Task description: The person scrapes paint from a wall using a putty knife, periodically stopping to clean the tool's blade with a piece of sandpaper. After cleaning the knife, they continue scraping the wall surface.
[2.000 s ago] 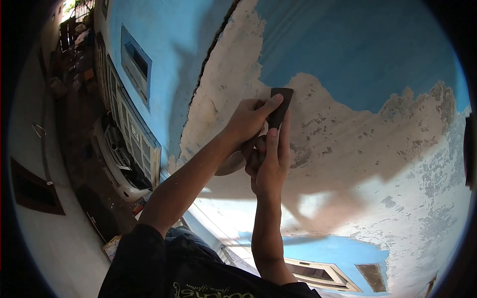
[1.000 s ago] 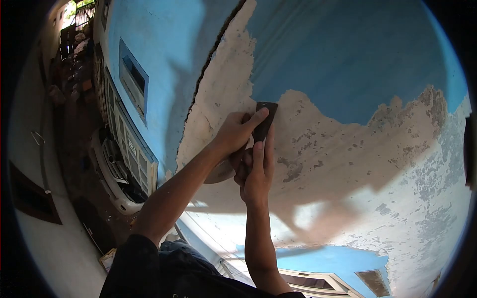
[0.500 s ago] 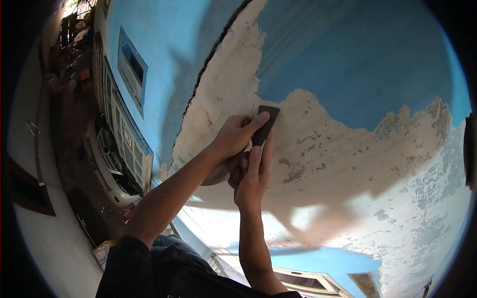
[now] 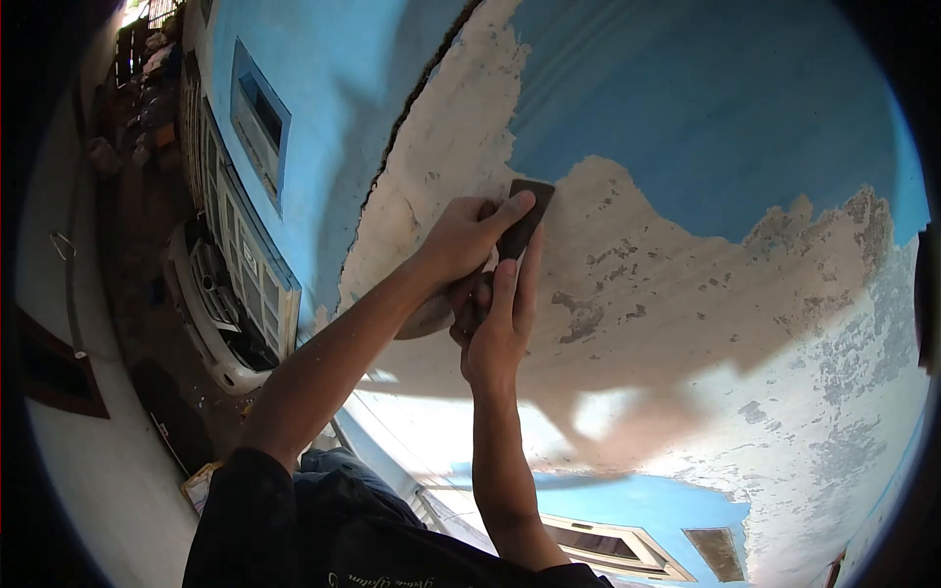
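A dark, flat scraper blade [image 4: 526,218] lies against the wall at the edge between peeling blue paint [image 4: 667,127] and bare pale plaster [image 4: 676,314]. My left hand [image 4: 469,237] is closed round the tool, its thumb pressed on the blade's face. From below, my right hand [image 4: 497,328] also grips the tool, with fingers stretched along the blade's lower side. The handle is mostly hidden by my hands. Beneath my left wrist shows a rounded greyish object [image 4: 426,319], partly covered and hard to identify.
A long dark crack [image 4: 402,118] runs down the wall on the left. Farther left are a small window [image 4: 260,122], a white-framed glazed panel [image 4: 245,250] and a parked car [image 4: 211,318] far below. Another window [image 4: 608,545] is at the bottom.
Both hands and the scraper sit slightly higher in the view. The wall's paint edge has shifted upward too, and the grip looks the same.
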Demonstrator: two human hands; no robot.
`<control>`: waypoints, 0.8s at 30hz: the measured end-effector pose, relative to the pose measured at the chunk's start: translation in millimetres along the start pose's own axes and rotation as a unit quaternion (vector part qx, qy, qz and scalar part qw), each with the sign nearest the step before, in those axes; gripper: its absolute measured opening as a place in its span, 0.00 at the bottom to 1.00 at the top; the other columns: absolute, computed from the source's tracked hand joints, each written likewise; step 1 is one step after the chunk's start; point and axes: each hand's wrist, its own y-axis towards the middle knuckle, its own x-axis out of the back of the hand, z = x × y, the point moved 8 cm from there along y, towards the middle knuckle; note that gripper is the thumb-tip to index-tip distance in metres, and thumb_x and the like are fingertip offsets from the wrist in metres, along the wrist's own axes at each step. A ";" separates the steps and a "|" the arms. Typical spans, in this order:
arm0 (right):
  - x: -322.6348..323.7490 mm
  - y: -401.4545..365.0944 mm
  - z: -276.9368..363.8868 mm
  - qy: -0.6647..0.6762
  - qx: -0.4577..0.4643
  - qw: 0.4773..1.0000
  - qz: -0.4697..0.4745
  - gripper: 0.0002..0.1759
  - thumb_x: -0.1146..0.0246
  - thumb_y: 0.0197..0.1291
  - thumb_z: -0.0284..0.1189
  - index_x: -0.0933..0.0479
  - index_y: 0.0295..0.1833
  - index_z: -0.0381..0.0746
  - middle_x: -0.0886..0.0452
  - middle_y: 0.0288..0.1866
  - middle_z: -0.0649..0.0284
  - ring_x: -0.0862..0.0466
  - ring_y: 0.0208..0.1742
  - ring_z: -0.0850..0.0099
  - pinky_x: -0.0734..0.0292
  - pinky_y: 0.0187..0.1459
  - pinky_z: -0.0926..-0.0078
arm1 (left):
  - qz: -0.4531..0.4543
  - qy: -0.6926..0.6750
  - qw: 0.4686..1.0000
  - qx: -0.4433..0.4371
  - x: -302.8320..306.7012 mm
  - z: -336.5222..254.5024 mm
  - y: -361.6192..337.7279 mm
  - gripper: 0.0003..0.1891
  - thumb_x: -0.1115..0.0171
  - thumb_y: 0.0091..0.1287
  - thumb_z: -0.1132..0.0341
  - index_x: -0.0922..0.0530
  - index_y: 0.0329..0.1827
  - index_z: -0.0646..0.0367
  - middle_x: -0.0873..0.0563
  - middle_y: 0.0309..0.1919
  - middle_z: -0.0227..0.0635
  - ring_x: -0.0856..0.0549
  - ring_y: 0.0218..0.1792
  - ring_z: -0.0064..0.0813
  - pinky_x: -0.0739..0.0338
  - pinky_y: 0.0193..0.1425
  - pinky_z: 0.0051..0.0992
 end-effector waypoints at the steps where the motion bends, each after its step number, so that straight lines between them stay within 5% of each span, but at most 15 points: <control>1: -1.4 2.1 0.4 0.004 -0.004 1.000 0.000 0.32 0.56 0.80 0.39 0.55 0.83 0.46 0.37 0.23 0.76 0.40 0.17 0.89 0.44 0.16 0.87 | 0.004 -0.001 1.000 -0.003 -0.9 0.9 -0.1 0.33 0.39 0.66 0.35 0.18 0.31 0.63 0.22 0.21 0.29 0.25 0.21 0.19 0.31 0.24 0.24; 4: -1.8 -1.0 2.3 -0.002 -0.014 1.000 -0.008 0.31 0.56 0.80 0.38 0.55 0.83 0.47 0.36 0.23 0.76 0.40 0.18 0.89 0.44 0.17 0.86 | 0.003 -0.035 0.998 0.050 -2.2 -3.3 -13.1 0.33 0.39 0.66 0.35 0.19 0.30 0.63 0.22 0.21 0.29 0.25 0.20 0.18 0.32 0.24 0.23; 24: -4.2 8.2 6.2 0.012 -0.030 0.999 0.013 0.31 0.56 0.80 0.38 0.53 0.83 0.50 0.38 0.24 0.76 0.40 0.17 0.89 0.49 0.15 0.88 | -0.017 -0.070 0.997 0.028 -0.5 -3.7 -3.2 0.30 0.39 0.69 0.39 0.18 0.33 0.63 0.22 0.22 0.28 0.26 0.22 0.18 0.34 0.25 0.24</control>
